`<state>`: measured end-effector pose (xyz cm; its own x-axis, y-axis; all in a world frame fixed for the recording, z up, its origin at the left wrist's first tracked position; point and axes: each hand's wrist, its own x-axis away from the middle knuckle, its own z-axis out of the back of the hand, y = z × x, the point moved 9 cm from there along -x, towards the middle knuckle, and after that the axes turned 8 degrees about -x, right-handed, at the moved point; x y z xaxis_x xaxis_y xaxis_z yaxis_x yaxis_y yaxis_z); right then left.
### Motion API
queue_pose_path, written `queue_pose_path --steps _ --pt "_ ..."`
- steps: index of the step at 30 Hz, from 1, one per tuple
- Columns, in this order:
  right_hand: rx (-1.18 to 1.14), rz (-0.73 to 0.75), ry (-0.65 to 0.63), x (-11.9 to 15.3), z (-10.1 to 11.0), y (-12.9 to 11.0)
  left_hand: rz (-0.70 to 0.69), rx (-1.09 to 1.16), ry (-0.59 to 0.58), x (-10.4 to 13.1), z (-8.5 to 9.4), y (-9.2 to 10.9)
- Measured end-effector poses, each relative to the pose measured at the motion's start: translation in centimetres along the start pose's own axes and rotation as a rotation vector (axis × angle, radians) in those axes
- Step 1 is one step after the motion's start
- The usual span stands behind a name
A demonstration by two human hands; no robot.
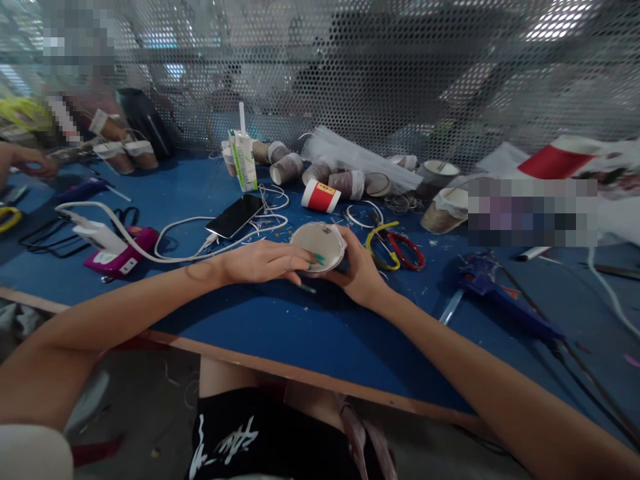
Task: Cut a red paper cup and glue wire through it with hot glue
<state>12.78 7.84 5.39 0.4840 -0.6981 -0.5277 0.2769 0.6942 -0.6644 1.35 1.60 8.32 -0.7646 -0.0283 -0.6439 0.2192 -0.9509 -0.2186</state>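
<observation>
A paper cup (314,241) with a pale inside and a whitish wrapped rim is tilted so that its mouth faces me, just above the blue table. My right hand (364,272) is wrapped round the cup's right side. On the near left side, my left hand (267,261) grips the rim, with green-nailed fingertips inside the mouth and the thumb outside below. A small dark mark shows inside the cup near the top. Behind it lies a red and white paper cup (321,196). Yellow and red-handled scissors (384,248) lie to the right.
A blue glue gun (505,297) lies at right. A phone (235,217) with a white cable and a magenta power adapter (120,252) lie left. Several twine-wrapped cups (287,169) and a drink carton (243,160) stand before the mesh screen. Another person's hand (35,162) shows far left.
</observation>
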Motion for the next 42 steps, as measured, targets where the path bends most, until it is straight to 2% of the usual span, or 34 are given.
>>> queue_pose_path --steps 6,14,17,19,22,24,29,31,33,38,40,42 --pt "-0.002 0.035 -0.038 0.0 -0.2 -0.4 -0.002 -0.094 -0.047 0.0 -0.5 0.4" --pt "-0.002 0.075 -0.058 0.3 -0.2 -1.4 0.058 -0.210 0.118 0.6 0.2 0.8" --pt "-0.004 0.108 -0.081 0.4 -0.3 -1.8 0.085 -0.130 0.097 0.5 0.1 0.9" --pt "-0.006 0.122 -0.092 0.5 -0.3 -2.1 0.169 -0.019 0.026 0.2 -0.2 0.4" --pt "-0.003 0.136 -0.092 0.5 -0.3 -2.2 0.402 0.214 -0.099 0.5 -1.1 -1.0" --pt "0.005 0.136 -0.102 0.5 -0.4 -2.2 0.524 0.326 -0.137 0.9 -1.6 -1.6" --pt "0.031 0.142 -0.155 0.6 -0.9 -2.7 0.773 0.408 -0.184 2.8 -2.9 -2.5" --pt "0.042 0.140 -0.175 0.6 -1.1 -2.8 0.830 0.411 -0.216 3.4 -3.3 -2.8" --pt "0.047 0.153 -0.168 0.6 -1.1 -2.9 0.761 0.385 -0.195 3.0 -3.0 -2.8" --pt "0.040 0.190 -0.108 0.5 -0.6 -2.5 0.199 0.106 0.058 0.7 0.3 -0.3" --pt "0.048 0.195 -0.076 0.4 -0.2 -2.3 0.092 0.033 0.145 0.7 0.9 0.2" --pt "0.068 0.207 -0.049 0.4 0.3 -2.4 0.063 -0.026 0.227 0.7 1.5 0.2"
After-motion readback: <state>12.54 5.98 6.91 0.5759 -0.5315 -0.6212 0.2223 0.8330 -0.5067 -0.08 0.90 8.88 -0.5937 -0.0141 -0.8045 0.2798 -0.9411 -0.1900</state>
